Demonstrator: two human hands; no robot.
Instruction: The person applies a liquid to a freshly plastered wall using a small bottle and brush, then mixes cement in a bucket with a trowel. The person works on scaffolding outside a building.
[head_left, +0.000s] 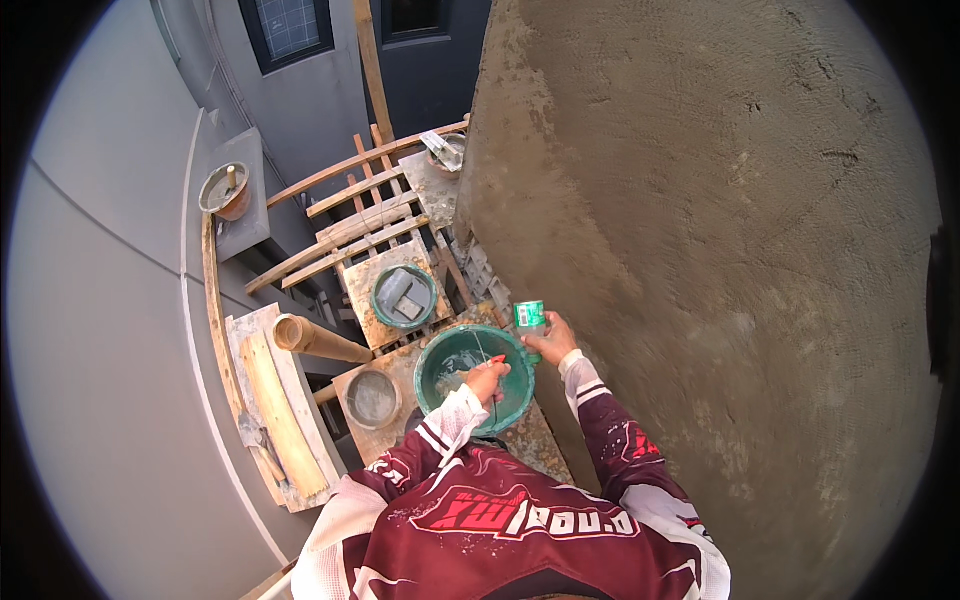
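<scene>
Right hand [552, 340]: grip wrapped around the green can [529, 316], located beside the bucket's far-right rim. Left hand [487, 383]: grip appears pinched on a small red item [499, 359] over the green bucket [520, 398]. Caution — loosened fingers could drop either object; excess tilt could spill any can contents.

Maroon shirt [520, 555] at six o'clock, with white panels, dark-and-white striped cuffs and red-and-white lettering. Above it, a teal-green bucket [518, 388]; at the bucket's one o'clock, a bright green cup [528, 314] patched with white. Smaller green bucket [404, 325] at nine o'clock, grey inside. Honey-tan planks [275, 410] at eight. Mottled brown wall [760, 300] at three; pale-grey wall [120, 260] at far nine.
</scene>
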